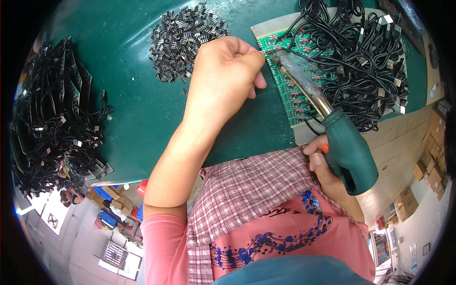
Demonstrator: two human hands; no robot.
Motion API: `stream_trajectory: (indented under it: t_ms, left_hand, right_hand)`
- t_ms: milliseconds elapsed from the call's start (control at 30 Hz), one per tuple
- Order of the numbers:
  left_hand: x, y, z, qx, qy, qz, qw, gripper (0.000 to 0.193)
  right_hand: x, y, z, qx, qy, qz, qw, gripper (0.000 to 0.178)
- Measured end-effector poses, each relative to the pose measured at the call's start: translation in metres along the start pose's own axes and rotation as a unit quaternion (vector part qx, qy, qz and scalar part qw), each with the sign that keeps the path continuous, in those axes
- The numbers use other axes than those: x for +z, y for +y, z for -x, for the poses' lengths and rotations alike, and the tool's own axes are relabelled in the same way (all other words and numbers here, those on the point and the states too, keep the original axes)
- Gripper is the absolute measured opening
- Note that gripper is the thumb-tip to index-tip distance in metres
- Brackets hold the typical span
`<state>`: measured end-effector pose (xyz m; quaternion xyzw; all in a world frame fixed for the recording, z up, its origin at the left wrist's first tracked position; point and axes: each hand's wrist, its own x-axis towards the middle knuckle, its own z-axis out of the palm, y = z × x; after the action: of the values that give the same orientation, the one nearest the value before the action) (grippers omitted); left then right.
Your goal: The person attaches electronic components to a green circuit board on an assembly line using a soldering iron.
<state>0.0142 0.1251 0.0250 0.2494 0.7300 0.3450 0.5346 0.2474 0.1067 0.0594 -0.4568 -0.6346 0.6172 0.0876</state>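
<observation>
My right hand (320,159) is wrapped round the handle of a green soldering gun (349,147), one finger by its orange trigger. The gun's long metal barrel slants up and left, its end over the left edge of a panel of green circuit boards (289,97). Black cables (351,80) with metal plugs lie bundled over the panel, and short red wires show along it. Closed, with fingertips curled by the panel's left edge, my left hand (230,66) hides whatever it may pinch. Just left of that hand spreads a heap of small black-and-metal connectors (178,42).
A large stack of boards with black cables (61,114) stands at the left of the green table (128,114). A grey backing sheet (266,29) lies under the panel. Cardboard boxes (406,204) sit on the floor to the right. Another person (69,197) appears at far lower left.
</observation>
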Motion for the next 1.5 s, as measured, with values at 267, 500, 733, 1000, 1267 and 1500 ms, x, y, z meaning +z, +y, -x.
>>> stream_trajectory:
  t_ms: [267, 500, 733, 1000, 1267, 1500]
  left_hand:
    - [0.0, 0.003, 0.0, -0.009, -0.001, 0.001, 1.0, 0.013]
    - [-0.001, 0.0, 0.001, -0.009, 0.0, 0.004, 1.0, 0.015]
    - [-0.021, -0.001, 0.024, 0.049, 0.067, -0.022, 0.996, 0.02]
    - [-0.06, -0.057, 0.054, 0.262, 0.22, -0.379, 0.86, 0.01]
    - [-0.061, -0.065, 0.057, 0.335, 0.217, -0.484, 0.778, 0.024]
    - [-0.067, -0.067, 0.056, 0.373, 0.191, -0.5, 0.758, 0.022]
  right_hand:
    - [-0.001, 0.005, -0.001, -0.059, 0.004, 0.022, 0.998, 0.006]
    - [0.001, 0.008, 0.001, -0.057, -0.003, 0.061, 0.997, 0.005]
    - [0.003, -0.003, 0.008, 0.126, 0.037, -0.085, 0.988, 0.008]
    - [0.003, 0.018, 0.008, -0.004, 0.016, 0.041, 0.999, 0.007]
    - [0.016, 0.017, 0.016, 0.075, 0.102, -0.213, 0.969, 0.01]
    - [0.013, 0.008, 0.013, 0.058, 0.093, -0.148, 0.983, 0.01]
